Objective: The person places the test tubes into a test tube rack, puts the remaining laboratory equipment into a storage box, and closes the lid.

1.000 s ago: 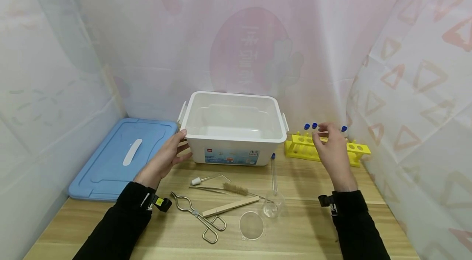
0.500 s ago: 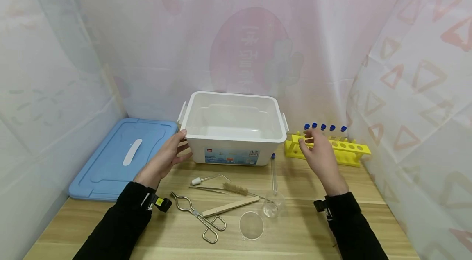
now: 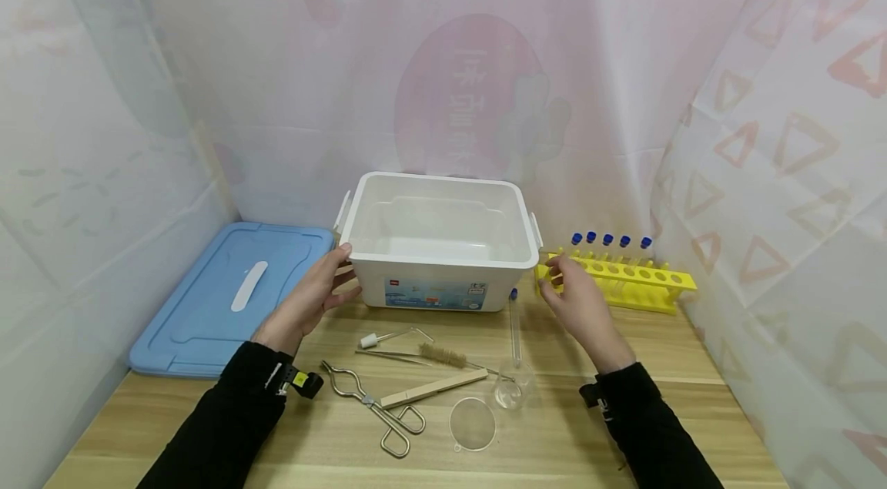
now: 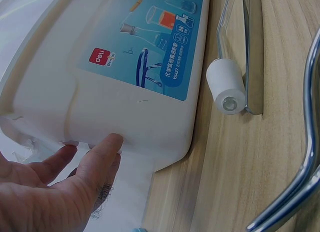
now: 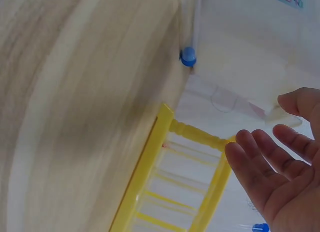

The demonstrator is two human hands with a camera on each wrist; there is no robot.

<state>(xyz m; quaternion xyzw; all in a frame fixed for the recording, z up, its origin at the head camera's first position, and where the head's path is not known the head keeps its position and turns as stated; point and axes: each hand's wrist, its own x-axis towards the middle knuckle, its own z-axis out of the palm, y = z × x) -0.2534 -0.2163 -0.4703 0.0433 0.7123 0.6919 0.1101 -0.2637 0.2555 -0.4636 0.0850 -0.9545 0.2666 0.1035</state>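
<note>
My left hand (image 3: pixel 312 293) rests against the left front corner of a white plastic bin (image 3: pixel 443 261), its fingers lying straight along the wall in the left wrist view. The bin bears a blue printed label (image 3: pixel 435 295). My right hand (image 3: pixel 580 306) is empty, between the bin's right side and the left end of a yellow test tube rack (image 3: pixel 675 285), with fingers loosely spread in the right wrist view. Several blue-capped test tubes (image 3: pixel 607 239) stand in the rack. Another test tube (image 3: pixel 515 327) lies on the table before the bin's right corner.
A blue lid (image 3: pixel 201 312) with a white handle lies at left. Before the bin are crucible tongs (image 3: pixel 379 410), a wooden test tube clamp (image 3: pixel 435 388), a brush (image 3: pixel 443 356), a bent glass tube with white stopper (image 3: pixel 369 340), a round wire mesh (image 3: pixel 473 424) and a glass flask (image 3: pixel 511 390).
My right hand has moved left along the rack, from its middle to its left end near the bin, uncovering the capped tubes. My left hand has stayed at the bin.
</note>
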